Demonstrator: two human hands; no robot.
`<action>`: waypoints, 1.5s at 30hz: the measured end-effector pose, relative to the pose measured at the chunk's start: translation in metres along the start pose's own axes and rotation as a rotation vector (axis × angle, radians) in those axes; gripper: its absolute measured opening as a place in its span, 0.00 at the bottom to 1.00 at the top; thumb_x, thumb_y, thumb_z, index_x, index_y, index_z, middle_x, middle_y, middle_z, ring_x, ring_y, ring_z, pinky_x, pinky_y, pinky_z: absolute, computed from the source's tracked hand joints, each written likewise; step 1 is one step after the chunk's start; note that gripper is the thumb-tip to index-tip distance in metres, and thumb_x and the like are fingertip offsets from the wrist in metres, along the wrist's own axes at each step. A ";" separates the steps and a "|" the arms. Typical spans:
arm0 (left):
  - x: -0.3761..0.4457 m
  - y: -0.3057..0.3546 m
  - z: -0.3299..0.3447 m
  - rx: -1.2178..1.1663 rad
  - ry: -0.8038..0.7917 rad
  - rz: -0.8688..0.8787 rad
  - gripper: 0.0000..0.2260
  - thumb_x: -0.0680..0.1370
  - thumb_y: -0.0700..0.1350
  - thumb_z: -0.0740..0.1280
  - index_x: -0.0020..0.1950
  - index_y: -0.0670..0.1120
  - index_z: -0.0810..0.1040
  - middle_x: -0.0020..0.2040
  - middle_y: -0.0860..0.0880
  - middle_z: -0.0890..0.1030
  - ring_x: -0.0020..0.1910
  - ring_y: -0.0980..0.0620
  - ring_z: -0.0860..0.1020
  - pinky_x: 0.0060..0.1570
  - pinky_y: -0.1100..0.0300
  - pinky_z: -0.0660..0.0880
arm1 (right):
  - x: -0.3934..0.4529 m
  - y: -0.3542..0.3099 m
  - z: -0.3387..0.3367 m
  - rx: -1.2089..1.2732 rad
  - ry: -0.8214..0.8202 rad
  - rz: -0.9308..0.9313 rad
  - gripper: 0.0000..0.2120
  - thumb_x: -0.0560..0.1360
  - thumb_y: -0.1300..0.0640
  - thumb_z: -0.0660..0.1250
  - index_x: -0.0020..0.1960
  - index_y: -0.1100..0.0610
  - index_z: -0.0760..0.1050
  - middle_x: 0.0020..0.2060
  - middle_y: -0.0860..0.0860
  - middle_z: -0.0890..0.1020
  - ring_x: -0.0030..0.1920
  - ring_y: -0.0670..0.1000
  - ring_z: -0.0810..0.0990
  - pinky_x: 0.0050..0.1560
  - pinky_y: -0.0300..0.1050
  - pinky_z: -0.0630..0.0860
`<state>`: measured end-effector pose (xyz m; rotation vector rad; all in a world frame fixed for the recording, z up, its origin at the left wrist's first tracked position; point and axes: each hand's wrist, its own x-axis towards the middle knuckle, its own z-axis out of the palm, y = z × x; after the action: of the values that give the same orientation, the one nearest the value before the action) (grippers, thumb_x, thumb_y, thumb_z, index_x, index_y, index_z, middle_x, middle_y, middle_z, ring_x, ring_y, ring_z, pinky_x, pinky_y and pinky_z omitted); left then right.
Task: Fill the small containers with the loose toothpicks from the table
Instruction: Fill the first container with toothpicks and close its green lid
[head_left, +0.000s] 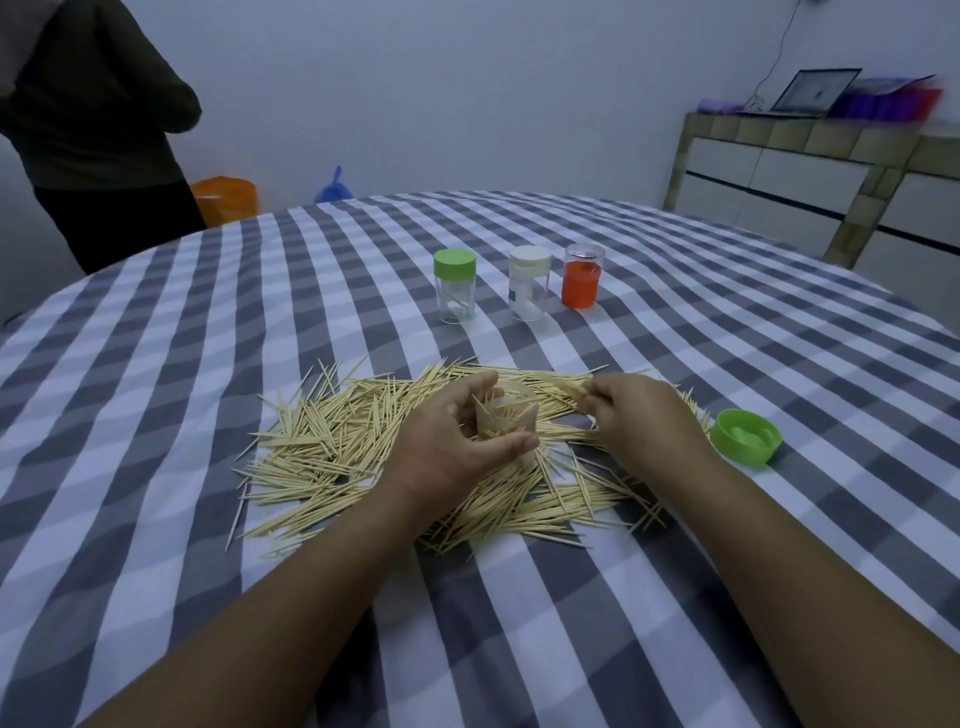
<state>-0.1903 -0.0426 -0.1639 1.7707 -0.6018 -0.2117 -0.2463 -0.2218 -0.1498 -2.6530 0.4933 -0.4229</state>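
My bench (156, 364) wears a grey-and-white checked cloth, and a person in dark clothes (98, 119) stands at its far left edge. A wide heap of loose toothpicks (332, 441) sprawls across the middle of the cloth in front of me. My left hand (447, 441) curls its fingers round a small clear container (506, 415), open-topped, with toothpicks standing in it, right over the heap. My right hand (639, 415) pinches a few toothpicks (574, 389) just beside the container's mouth. Farther back stand three more containers: green-capped (455, 286), white-capped (530, 283) and orange (583, 276). A loose green cap (746, 436) lies near my right wrist.
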 end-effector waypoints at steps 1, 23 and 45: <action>0.000 0.000 0.000 -0.001 0.000 0.001 0.41 0.57 0.53 0.76 0.69 0.46 0.71 0.60 0.49 0.79 0.54 0.54 0.81 0.57 0.55 0.78 | -0.002 -0.001 -0.003 0.159 0.016 0.018 0.07 0.79 0.57 0.62 0.49 0.55 0.79 0.39 0.52 0.81 0.39 0.53 0.77 0.36 0.43 0.70; -0.001 -0.001 0.006 0.017 0.001 0.020 0.36 0.63 0.47 0.78 0.69 0.48 0.71 0.59 0.51 0.79 0.54 0.57 0.80 0.57 0.59 0.77 | -0.010 -0.042 -0.002 1.710 0.207 0.202 0.06 0.80 0.63 0.59 0.48 0.58 0.75 0.37 0.54 0.83 0.43 0.52 0.85 0.48 0.46 0.82; 0.001 -0.002 0.006 0.031 0.013 0.048 0.35 0.64 0.44 0.79 0.69 0.47 0.71 0.59 0.50 0.80 0.53 0.58 0.81 0.57 0.61 0.77 | -0.016 -0.045 0.009 1.431 0.137 0.130 0.07 0.79 0.61 0.60 0.47 0.58 0.76 0.40 0.54 0.84 0.44 0.49 0.83 0.51 0.45 0.79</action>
<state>-0.1915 -0.0478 -0.1673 1.7838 -0.6407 -0.1589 -0.2448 -0.1744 -0.1410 -1.2140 0.2227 -0.6003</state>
